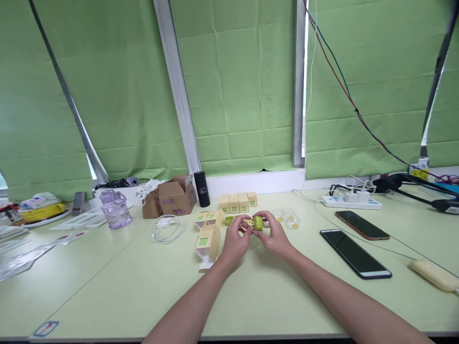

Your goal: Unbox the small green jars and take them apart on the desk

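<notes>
Above the middle of the table, my left hand (236, 239) and my right hand (277, 235) meet with fingers closed. My right fingers grip a small rounded olive-green case (257, 223). A small pale-yellow piece (248, 222) is pinched in my left fingers, touching or very near the case; its kind is too small to tell. Behind my left hand lies another green item (228, 220), partly hidden. Left of that hand are small beige boxes (210, 239) with green squares, the front one with white flaps open. Clear round packs (292, 220) with yellow dots sit beyond my right hand.
More beige boxes (234, 203) line up at the back. An open cardboard carton (176, 196), black cylinder (202, 189), purple jug (115, 210) and white cable (167, 230) stand or lie leftward. Rightward are two phones (355, 253), a power strip (351, 202) and a cream power bank (433, 274).
</notes>
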Tool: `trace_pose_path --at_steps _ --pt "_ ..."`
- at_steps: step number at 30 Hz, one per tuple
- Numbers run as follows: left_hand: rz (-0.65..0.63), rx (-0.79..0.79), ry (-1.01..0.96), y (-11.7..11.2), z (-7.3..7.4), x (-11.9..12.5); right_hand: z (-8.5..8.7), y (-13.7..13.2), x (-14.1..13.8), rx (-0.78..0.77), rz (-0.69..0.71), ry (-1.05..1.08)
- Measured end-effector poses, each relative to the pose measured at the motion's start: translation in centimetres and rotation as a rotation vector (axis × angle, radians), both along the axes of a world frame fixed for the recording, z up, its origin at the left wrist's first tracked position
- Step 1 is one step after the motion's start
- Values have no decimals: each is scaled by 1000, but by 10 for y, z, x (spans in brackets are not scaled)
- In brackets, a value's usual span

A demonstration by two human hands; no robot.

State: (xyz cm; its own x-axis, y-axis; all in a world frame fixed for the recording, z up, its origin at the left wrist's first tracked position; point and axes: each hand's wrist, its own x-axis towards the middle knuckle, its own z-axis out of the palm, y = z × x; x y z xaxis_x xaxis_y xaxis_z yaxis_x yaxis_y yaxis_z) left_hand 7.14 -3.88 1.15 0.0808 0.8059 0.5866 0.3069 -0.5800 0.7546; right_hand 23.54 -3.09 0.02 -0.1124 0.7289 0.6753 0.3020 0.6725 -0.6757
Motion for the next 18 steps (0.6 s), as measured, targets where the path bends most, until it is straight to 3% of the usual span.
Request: trace_pose_path --at_steps 18 --pt "70 58 49 4 -4 -4 -2 3 1 8 31 -18"
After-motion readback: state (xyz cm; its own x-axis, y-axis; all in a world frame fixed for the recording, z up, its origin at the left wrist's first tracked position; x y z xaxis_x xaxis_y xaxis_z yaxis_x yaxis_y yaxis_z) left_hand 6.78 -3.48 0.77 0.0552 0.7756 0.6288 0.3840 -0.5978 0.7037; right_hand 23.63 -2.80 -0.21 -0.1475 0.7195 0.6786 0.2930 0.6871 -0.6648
